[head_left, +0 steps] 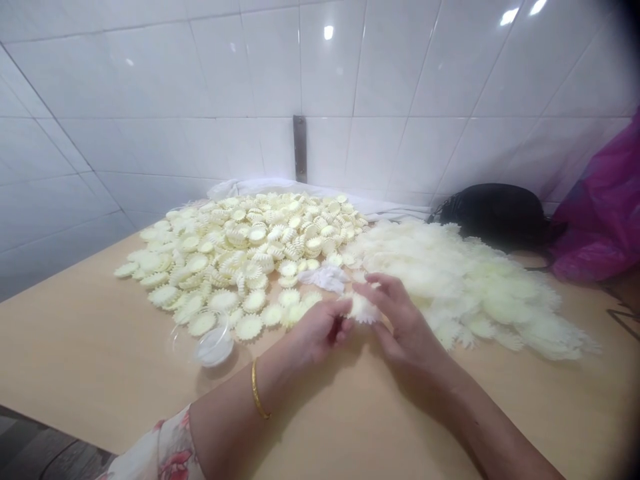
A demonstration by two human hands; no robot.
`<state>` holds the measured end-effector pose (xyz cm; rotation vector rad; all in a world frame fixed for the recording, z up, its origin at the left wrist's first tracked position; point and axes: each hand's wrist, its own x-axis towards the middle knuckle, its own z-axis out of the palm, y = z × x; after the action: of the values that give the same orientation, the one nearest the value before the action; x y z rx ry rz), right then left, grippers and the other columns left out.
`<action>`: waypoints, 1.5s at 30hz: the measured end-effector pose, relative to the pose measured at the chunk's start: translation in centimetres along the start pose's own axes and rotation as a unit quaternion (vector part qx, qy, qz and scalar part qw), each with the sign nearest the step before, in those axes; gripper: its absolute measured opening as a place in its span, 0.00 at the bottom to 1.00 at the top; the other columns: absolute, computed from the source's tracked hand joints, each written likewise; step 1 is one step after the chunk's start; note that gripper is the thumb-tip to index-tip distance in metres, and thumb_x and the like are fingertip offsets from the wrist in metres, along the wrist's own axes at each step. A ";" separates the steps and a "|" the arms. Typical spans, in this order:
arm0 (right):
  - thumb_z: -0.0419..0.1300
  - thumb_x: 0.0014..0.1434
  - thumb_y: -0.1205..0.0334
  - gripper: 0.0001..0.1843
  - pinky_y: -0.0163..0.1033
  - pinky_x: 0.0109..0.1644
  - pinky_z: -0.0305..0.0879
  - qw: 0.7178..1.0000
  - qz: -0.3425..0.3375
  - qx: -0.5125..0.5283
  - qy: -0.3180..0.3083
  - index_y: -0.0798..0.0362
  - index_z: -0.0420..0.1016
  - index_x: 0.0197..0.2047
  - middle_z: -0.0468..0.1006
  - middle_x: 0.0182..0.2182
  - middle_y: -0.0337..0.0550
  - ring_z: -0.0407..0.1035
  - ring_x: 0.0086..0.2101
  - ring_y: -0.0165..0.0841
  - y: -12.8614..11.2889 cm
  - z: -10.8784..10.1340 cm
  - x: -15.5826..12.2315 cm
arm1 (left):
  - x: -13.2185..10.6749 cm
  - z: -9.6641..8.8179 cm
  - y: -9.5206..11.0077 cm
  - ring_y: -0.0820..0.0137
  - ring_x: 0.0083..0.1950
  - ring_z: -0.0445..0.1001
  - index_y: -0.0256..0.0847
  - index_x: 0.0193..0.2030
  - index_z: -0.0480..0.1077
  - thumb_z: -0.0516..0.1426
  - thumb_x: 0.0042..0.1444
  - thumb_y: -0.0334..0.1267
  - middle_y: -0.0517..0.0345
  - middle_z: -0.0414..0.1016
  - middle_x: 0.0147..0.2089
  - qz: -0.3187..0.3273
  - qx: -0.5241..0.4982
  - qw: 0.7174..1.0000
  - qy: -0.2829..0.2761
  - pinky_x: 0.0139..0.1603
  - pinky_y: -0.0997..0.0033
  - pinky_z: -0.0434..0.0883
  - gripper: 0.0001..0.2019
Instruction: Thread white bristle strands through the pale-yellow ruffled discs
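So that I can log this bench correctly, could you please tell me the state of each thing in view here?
Frilly cream piece: held between both hands.
Left hand: pinching the piece.
Right hand: pinching the piece.
Ridged cream discs: heaped in a loose pile.
Thin frilly pieces: spread in a low heap.
Clear plastic cup: appears tilted, white contents.
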<state>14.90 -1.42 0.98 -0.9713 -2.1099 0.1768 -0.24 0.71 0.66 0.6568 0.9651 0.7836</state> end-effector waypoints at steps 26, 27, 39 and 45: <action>0.52 0.57 0.62 0.08 0.44 0.45 0.61 0.955 0.122 -0.114 0.245 0.53 0.70 0.36 0.73 0.35 0.47 0.66 0.40 0.39 0.7 -1.9 0.5 | 0.4 0.0 -1.1 0.79 0.18 0.61 0.36 0.26 0.61 0.59 0.48 0.34 0.59 0.65 0.19 0.111 0.053 0.992 0.002 0.21 0.78 0.57 0.09; 0.52 0.58 0.61 0.08 0.42 0.42 0.62 0.967 0.131 -0.061 0.211 0.53 0.70 0.34 0.73 0.32 0.45 0.67 0.37 0.37 -0.1 -1.2 0.6 | 0.5 -0.1 -1.2 0.80 0.18 0.60 0.36 0.25 0.61 0.59 0.47 0.35 0.60 0.64 0.18 0.121 0.063 0.991 -0.003 0.20 0.78 0.56 0.09; 0.61 0.50 0.53 0.12 0.38 0.32 0.67 0.833 0.319 0.452 0.010 0.53 0.70 0.25 0.74 0.19 0.38 0.70 0.23 0.33 -1.7 1.2 0.8 | -0.5 0.3 -1.0 0.80 0.18 0.56 0.37 0.21 0.60 0.57 0.39 0.27 0.67 0.57 0.15 0.188 0.129 0.973 -0.017 0.19 0.79 0.52 0.07; 0.63 0.47 0.52 0.15 0.36 0.27 0.64 0.821 0.363 0.435 0.068 0.53 0.67 0.20 0.70 0.13 0.34 0.65 0.17 0.29 -1.3 1.7 0.6 | -0.7 0.3 -1.0 0.80 0.20 0.59 0.36 0.26 0.65 0.62 0.41 0.33 0.65 0.61 0.18 0.179 0.130 0.972 -0.073 0.22 0.79 0.56 0.09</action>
<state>12.69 -1.58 0.72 -1.0758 -1.1671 1.2847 0.09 -0.47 0.36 1.1235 0.8303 0.9179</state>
